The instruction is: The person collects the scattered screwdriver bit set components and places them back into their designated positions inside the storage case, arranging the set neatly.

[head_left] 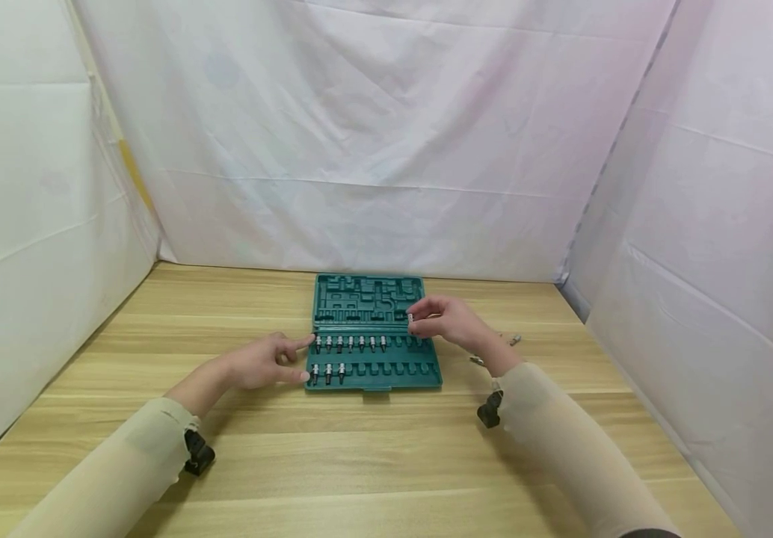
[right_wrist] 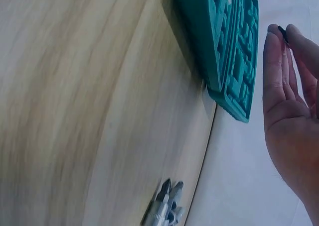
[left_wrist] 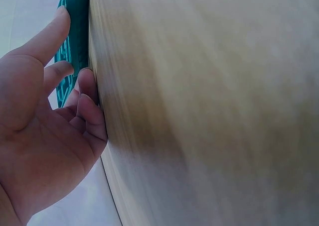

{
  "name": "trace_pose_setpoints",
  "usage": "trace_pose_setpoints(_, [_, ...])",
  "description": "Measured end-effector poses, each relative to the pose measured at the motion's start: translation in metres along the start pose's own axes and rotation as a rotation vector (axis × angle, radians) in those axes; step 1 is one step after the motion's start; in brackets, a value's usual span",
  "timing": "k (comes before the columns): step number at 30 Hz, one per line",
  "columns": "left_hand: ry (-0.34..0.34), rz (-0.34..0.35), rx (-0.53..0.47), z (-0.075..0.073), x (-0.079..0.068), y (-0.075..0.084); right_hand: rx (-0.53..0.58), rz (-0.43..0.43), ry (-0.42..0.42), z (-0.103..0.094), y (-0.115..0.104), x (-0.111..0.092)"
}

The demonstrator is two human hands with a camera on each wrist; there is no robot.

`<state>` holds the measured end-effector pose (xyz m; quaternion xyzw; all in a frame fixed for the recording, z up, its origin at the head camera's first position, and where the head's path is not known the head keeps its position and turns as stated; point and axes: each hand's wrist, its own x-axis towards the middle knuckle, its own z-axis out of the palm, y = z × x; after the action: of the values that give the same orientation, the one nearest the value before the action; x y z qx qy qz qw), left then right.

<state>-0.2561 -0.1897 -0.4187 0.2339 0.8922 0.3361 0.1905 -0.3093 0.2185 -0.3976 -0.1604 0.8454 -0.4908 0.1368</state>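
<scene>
A green molded case (head_left: 400,384) lies opened flat on the table, its lid folded back. Silver bit sockets with dark tips stand in the left part of both rows: several in the back row (head_left: 350,344), three in the front row (head_left: 329,373). My left hand (head_left: 262,362) rests at the case's left side, thumb and index finger spread along the edge and the other fingers bent in. Over the right side of the case, my right hand (head_left: 452,323) pinches a small bit socket (head_left: 410,319) between thumb and fingertips; its dark tip shows in the right wrist view.
Loose bit sockets (right_wrist: 164,206) lie on the wooden table to the right of the case, partly behind the right forearm in the head view. White cloth walls (head_left: 359,149) enclose the table at the back and both sides. Each wrist carries a small black camera.
</scene>
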Motion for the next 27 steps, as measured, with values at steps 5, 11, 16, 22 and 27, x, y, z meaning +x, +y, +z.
trace_pose_setpoints(5, [-0.001,0.001,-0.006,0.0,0.0,0.001,0.005,0.007,-0.007,0.006,-0.001,0.006])
trace_pose_setpoints(11, [0.0,-0.001,-0.007,0.0,0.001,0.001,0.011,0.014,-0.016,0.013,-0.002,0.012])
trace_pose_setpoints(16, [0.0,-0.001,-0.008,0.0,0.001,0.001,-0.011,0.018,-0.019,0.017,-0.002,0.017])
trace_pose_setpoints(22, [0.004,-0.004,-0.004,0.0,0.001,-0.001,-0.073,0.017,-0.027,0.02,0.0,0.022])
trace_pose_setpoints(27, [0.003,-0.01,-0.004,0.0,0.002,-0.003,-0.176,0.026,-0.02,0.025,-0.001,0.024])
